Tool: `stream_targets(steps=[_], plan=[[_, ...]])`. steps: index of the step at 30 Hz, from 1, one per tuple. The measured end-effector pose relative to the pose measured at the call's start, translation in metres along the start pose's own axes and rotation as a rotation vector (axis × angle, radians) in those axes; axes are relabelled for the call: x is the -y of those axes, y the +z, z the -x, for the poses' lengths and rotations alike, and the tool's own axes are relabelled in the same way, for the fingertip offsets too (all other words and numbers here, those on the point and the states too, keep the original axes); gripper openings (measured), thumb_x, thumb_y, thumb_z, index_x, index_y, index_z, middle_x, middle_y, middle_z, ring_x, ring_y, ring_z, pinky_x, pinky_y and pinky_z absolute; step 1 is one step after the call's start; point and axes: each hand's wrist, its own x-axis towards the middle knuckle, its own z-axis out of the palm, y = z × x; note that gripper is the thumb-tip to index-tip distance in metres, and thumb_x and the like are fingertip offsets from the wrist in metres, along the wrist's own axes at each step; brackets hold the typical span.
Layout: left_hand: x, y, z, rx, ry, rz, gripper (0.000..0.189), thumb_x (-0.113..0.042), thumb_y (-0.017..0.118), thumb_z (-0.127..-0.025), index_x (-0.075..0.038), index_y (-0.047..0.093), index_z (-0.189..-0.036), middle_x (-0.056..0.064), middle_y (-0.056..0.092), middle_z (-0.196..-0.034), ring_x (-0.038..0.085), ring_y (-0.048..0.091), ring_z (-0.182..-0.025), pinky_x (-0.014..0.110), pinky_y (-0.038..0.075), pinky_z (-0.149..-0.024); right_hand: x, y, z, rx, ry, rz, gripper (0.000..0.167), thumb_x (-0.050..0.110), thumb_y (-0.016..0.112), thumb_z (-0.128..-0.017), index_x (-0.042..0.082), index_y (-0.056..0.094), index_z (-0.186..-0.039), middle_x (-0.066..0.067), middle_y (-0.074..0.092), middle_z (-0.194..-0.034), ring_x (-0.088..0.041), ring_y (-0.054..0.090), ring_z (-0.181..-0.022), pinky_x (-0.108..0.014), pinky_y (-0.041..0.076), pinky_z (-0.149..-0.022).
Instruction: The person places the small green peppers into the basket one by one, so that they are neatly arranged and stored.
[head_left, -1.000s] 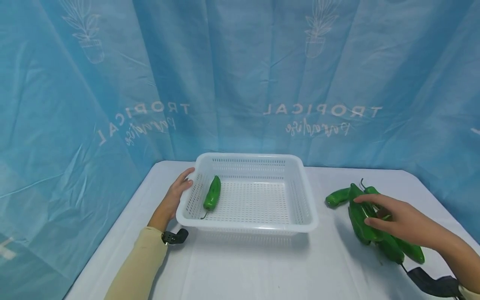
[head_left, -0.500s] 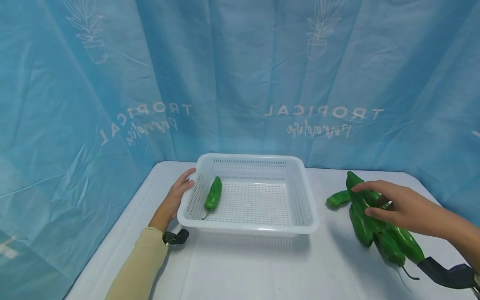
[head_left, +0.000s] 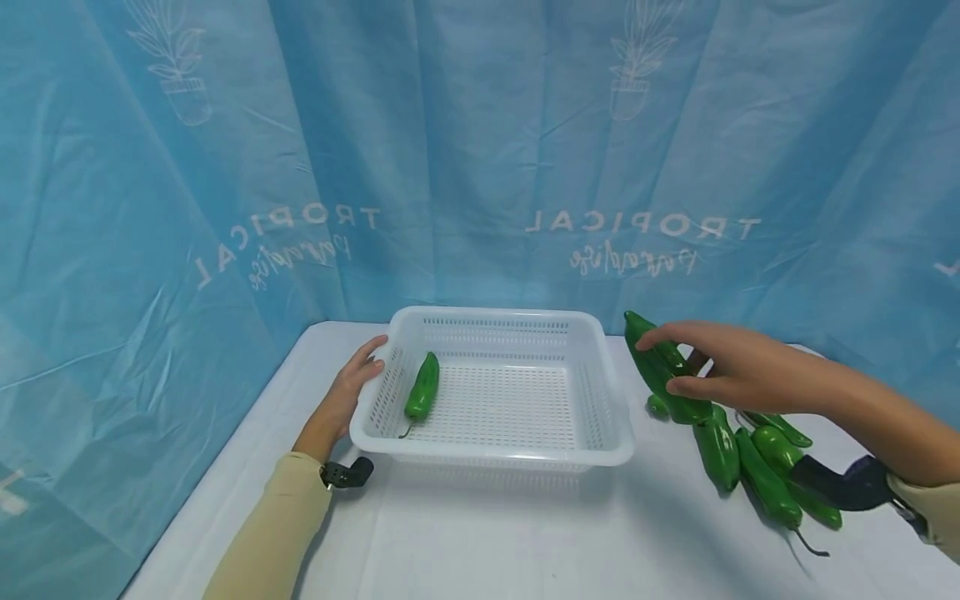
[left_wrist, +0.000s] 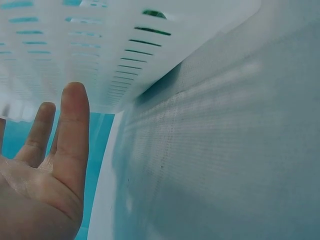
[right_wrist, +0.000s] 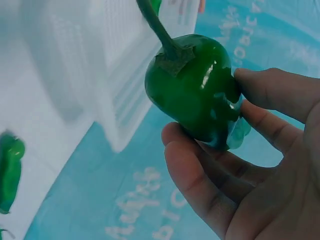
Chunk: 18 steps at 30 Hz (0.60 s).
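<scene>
My right hand (head_left: 738,367) grips a long green pepper (head_left: 651,371) between thumb and fingers, above the pile and just right of the basket. In the right wrist view the pepper's (right_wrist: 192,92) stem end points toward the camera, fingers behind it. At the left side of a white slotted plastic basket (head_left: 491,456), my left hand (head_left: 352,387) has its fingertips at the rim. The left wrist view shows this hand (left_wrist: 45,185) with fingers straight beside the basket's slotted wall (left_wrist: 95,60). Inside the basket, a green pepper (head_left: 423,387) lies along the left wall.
Several green peppers lie on the white-covered table (head_left: 480,542) at the right, among them one (head_left: 717,450) under the right hand and one with a long stem (head_left: 768,483). A blue printed curtain (head_left: 480,167) hangs behind and beside the table.
My right hand has lifted the pepper off the pile and carried it left and up toward the basket. The left hand and the basket stay in place.
</scene>
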Motion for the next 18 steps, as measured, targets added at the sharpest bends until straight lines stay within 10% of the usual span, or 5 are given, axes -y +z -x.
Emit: stream_targets(steps=[18], plan=[[-0.002,0.0,0.0,0.006,0.003,-0.011,0.062,-0.039,0.04,-0.103,-0.03,0.015,-0.159,0.01,0.023,-0.165,0.042,0.037,-0.145,0.059,0.042,-0.111,0.06,0.016,-0.054,0.138,-0.169,-0.005,0.044,0.015,0.068,-0.093,0.019,0.056,-0.135,-0.011,0.059,-0.134,-0.017,0.071,-0.097,-0.028,0.062,-0.074]])
